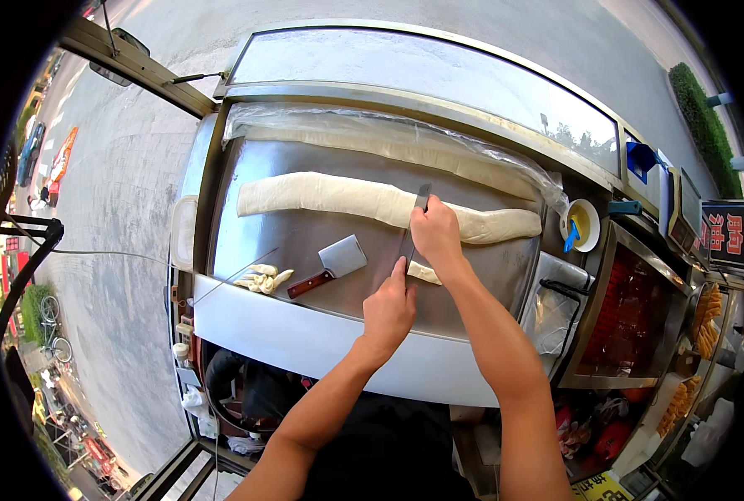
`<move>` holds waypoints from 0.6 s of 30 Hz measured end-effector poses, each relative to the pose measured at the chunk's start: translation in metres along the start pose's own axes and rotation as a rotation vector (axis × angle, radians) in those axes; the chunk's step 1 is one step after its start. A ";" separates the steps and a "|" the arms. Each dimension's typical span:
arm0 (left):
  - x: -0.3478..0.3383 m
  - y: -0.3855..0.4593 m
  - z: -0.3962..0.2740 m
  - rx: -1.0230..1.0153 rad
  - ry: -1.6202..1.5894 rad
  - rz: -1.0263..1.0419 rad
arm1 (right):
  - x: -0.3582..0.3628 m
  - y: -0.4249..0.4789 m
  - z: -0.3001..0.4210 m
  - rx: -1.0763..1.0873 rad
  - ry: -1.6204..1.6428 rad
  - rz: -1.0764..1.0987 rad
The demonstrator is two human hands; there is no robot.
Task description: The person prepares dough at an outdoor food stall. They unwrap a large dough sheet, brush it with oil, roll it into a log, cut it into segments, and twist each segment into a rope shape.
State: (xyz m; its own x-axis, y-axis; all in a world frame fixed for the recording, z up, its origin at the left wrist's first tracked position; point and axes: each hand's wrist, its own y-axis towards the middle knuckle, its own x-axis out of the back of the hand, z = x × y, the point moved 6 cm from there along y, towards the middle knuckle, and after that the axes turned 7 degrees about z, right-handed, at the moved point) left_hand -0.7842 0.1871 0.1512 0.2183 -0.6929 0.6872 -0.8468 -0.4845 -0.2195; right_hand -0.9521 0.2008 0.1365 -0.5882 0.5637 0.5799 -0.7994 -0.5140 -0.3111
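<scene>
A long flat strip of dough (347, 197) lies across the metal worktop. My right hand (436, 232) grips a long narrow metal blade (409, 245) that stands crosswise to the strip, its far end over the dough. My left hand (392, 313) is at the blade's near end, index finger extended along it; whether the fingers close on it is hard to tell. Just right of the blade lies a small cut piece of dough (424, 273). To the left rest a cleaver-shaped scraper (343, 256) with a wooden handle and a small heap of dough scraps (263, 279).
Another dough strip (372, 147) lies at the back under clear plastic film (472, 143). At the right are a white bowl (591, 216) with a blue-handled utensil (572, 237), and a vat of dark red liquid (625, 313). A thin metal rod (237, 275) crosses the left front edge.
</scene>
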 end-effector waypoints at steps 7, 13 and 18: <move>0.010 0.055 0.018 0.207 -0.001 0.160 | -0.050 0.064 0.004 0.002 -0.296 0.025; -0.017 0.048 0.049 0.162 -0.059 0.016 | -0.062 0.056 0.011 0.045 -0.292 -0.107; -0.011 0.022 0.055 -0.133 -0.151 -0.246 | -0.031 -0.011 0.016 0.281 -0.015 -0.312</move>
State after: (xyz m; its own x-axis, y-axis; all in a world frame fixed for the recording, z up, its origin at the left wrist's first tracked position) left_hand -0.7787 0.1543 0.1009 0.4853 -0.6397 0.5960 -0.8135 -0.5802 0.0395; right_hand -0.9230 0.1784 0.1338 -0.3193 0.7119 0.6255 -0.8732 -0.4774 0.0977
